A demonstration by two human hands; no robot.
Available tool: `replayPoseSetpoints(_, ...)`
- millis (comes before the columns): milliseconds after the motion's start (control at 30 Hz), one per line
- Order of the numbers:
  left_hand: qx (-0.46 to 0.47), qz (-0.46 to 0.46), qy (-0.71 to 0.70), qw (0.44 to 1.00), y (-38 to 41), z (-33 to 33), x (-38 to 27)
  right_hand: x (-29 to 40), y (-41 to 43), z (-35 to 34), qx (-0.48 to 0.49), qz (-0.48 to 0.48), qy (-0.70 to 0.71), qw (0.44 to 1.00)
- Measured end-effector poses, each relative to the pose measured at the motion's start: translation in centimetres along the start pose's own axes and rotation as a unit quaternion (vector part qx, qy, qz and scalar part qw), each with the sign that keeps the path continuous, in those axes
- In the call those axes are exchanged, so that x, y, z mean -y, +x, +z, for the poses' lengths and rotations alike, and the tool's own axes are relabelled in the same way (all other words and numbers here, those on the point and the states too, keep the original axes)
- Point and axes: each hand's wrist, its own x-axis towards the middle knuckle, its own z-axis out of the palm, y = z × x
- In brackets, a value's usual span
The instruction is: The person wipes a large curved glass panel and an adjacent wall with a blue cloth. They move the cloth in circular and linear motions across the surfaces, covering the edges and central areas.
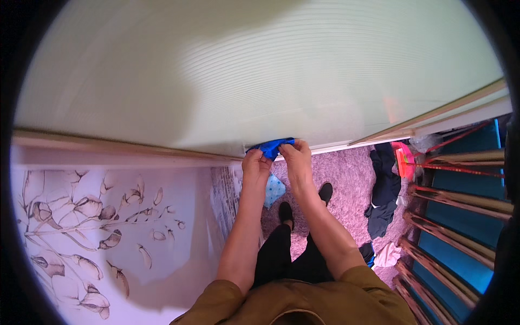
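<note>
A small piece of bright blue fabric [270,148] stretches between my two hands, bunched and folded. My left hand [256,160] pinches its left end between thumb and fingers. On the other side, my right hand [297,151] grips the right end, with the thumb on the near side. Both hands are close to the lower frame of a large pale, finely ribbed panel [284,81] in front of me. The picture does not settle whether the fabric touches it. Below my left wrist, a light blue patterned item [275,190] lies on the floor.
A pinkish shaggy carpet [341,170] lies under my black shoes. Dark clothing [384,191] and a pale pink cloth [388,255] are on it at the right. Brown bars [451,239] run in front of a blue surface [459,219]. A flower-patterned wall [105,219] stands at the left.
</note>
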Motion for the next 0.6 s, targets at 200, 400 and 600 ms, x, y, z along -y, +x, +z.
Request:
replayPoseSetpoints(200,-0.071,0.025,0.026,0.997,2.2,-2.9,-0.3,-6.0,3.1,-0.3,-0.006,0.035,-0.025,0.999)
replayPoseSetpoints(400,-0.107,0.031,0.062,0.992,7.4,-9.7,0.6,-10.5,6.6,-2.1,0.023,0.123,-0.087,0.988)
replayPoseSetpoints(600,-0.135,0.045,-0.022,0.99,3.2,-7.2,-1.6,-8.7,2.2,0.7,0.031,0.115,-0.052,0.992)
